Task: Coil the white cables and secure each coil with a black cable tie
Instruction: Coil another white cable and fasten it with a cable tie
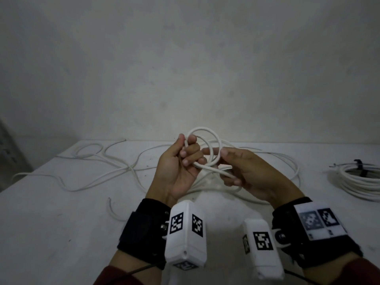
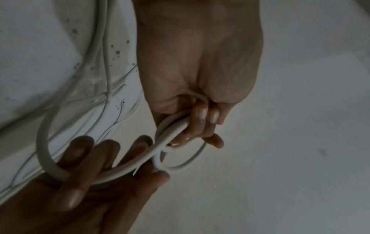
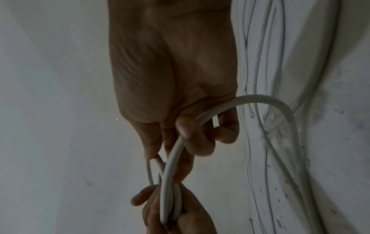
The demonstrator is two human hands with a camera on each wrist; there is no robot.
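Loose white cable (image 1: 98,159) sprawls over the left of the table (image 1: 51,212). Above the middle, the left hand (image 1: 176,171) curls its fingers around small cable loops (image 1: 205,140); the right hand (image 1: 246,173) pinches the strand leading off them. At far right lies a finished coil (image 1: 357,182) bound by a black cable tie (image 1: 360,168).

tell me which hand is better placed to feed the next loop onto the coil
Right. The left hand already grips the small coil of loops, so it is occupied as the anchor. The right hand holds the strand that leads down to the loose cable on the table.
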